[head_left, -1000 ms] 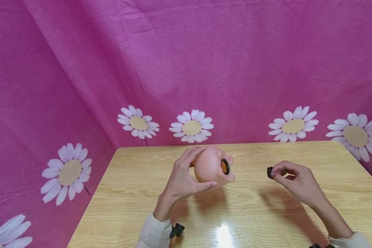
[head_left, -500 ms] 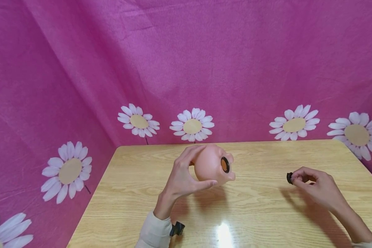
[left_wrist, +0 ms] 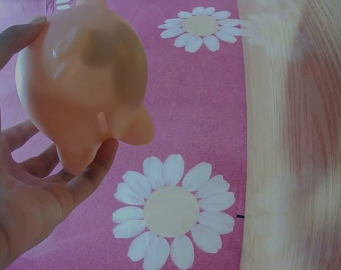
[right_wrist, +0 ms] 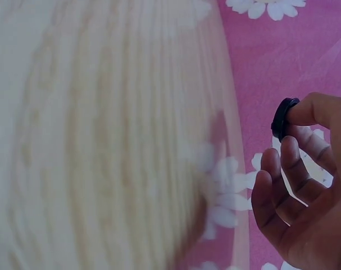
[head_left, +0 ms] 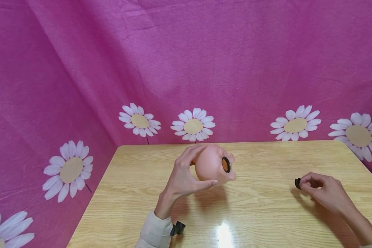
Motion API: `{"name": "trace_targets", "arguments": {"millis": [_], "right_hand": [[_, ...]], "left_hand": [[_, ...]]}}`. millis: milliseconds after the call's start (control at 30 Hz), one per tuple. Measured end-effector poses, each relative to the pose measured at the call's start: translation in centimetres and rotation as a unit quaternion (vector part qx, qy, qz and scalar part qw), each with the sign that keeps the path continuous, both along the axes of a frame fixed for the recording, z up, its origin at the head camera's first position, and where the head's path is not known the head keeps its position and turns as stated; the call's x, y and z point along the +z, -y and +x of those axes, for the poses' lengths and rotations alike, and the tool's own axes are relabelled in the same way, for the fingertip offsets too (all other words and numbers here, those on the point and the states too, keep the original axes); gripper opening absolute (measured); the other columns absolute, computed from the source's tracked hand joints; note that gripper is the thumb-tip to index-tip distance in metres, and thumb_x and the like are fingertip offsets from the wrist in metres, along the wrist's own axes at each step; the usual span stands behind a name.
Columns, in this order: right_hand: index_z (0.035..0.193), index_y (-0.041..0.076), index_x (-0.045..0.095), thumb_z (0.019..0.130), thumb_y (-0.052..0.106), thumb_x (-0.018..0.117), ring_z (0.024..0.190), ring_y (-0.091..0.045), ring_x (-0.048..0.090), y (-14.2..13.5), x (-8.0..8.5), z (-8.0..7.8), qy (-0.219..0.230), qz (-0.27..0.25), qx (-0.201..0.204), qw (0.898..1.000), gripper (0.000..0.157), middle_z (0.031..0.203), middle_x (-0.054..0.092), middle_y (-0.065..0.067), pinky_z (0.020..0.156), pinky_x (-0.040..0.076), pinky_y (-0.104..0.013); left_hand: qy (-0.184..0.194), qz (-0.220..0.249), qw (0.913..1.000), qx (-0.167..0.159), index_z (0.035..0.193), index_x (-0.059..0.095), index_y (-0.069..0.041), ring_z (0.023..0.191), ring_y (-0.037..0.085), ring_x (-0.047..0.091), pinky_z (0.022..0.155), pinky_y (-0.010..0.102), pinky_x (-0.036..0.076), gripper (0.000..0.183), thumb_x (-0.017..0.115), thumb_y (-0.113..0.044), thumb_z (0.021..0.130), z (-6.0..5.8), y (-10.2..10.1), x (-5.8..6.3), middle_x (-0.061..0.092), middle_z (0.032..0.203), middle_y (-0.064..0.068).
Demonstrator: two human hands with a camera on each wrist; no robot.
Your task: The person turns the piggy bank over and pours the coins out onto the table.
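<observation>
A round pink piggy bank [head_left: 208,164] lies tipped on its side in the grip of my left hand [head_left: 181,177], above its shadow on the wooden table. Its underside faces right, with stubby feet around a black-rimmed round hole [head_left: 226,165]. In the left wrist view the fingers curl behind the piggy bank [left_wrist: 83,73] and the thumb lies along its top edge. Well to the right, my right hand [head_left: 327,193] pinches a small black round plug [head_left: 297,183] between thumb and fingertips. The right wrist view shows the plug [right_wrist: 281,118] edge-on, the other fingers loosely bent.
The light wooden table [head_left: 257,220] spreads under both hands, with a bright light reflection near the front. Behind it and at the left hangs a magenta cloth [head_left: 229,69] printed with white daisies. A black wrist mount [head_left: 178,228] sits at the left sleeve.
My right hand has moved right and toward the front of the table with the black plug, away from the piggy bank. The left hand and piggy bank have stayed in place.
</observation>
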State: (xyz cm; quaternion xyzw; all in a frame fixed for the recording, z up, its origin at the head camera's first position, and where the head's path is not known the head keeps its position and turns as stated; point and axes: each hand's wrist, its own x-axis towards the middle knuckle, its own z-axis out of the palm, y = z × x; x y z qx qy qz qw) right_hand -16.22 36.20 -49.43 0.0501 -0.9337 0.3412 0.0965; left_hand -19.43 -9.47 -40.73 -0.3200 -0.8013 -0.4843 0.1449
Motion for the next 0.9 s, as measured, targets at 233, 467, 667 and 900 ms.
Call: {"name": "trace_targets", "arguments": {"millis": [233, 467, 667, 900], "right_hand": [[0.091, 0.018, 0.074, 0.094, 0.015, 0.079, 0.07, 0.003, 0.049, -0.1, -0.6, 0.2, 0.031, 0.017, -0.002, 0.999, 0.006, 0.077, 0.064, 0.014, 0.059, 0.037, -0.022], [0.092, 0.018, 0.075, 0.094, 0.018, 0.081, 0.07, 0.003, 0.049, -0.2, -1.1, 0.2, 0.026, 0.025, 0.002, 0.999, 0.007, 0.076, 0.063, 0.015, 0.061, 0.036, -0.021], [0.097, 0.017, 0.076, 0.095, 0.019, 0.082, 0.066, 0.001, 0.055, 0.5, -0.4, 0.0, 0.019, 0.011, 0.01, 1.0, 0.007, 0.076, 0.066, 0.014, 0.06, 0.039, -0.022], [0.104, 0.013, 0.075, 0.094, 0.018, 0.083, 0.071, 0.002, 0.06, 3.0, 1.4, -0.2, 0.008, -0.019, 0.026, 0.999, 0.014, 0.077, 0.067, 0.012, 0.062, 0.04, -0.019]], "left_hand": [[0.001, -0.001, 1.0, 0.001, 0.154, 0.057, -0.019, 0.125, 0.02, 0.064, 0.085, 0.03, 0.064, 0.094, 0.098, -0.029, 0.071, 0.0, 0.0, 0.1, 0.061, 0.15, 0.002], [-0.003, 0.0, 1.0, -0.002, 0.154, 0.056, -0.018, 0.126, 0.02, 0.064, 0.086, 0.03, 0.064, 0.094, 0.098, -0.029, 0.071, 0.0, -0.1, 0.1, 0.061, 0.15, 0.003], [-0.003, 0.002, 1.0, -0.003, 0.154, 0.056, -0.018, 0.127, 0.02, 0.064, 0.086, 0.031, 0.064, 0.094, 0.098, -0.028, 0.071, -0.1, -0.1, -0.1, 0.061, 0.151, 0.002], [-0.005, 0.001, 1.0, -0.001, 0.154, 0.056, -0.019, 0.126, 0.02, 0.064, 0.086, 0.03, 0.064, 0.093, 0.098, -0.029, 0.072, -0.1, 0.0, 0.0, 0.06, 0.151, 0.002]]}}
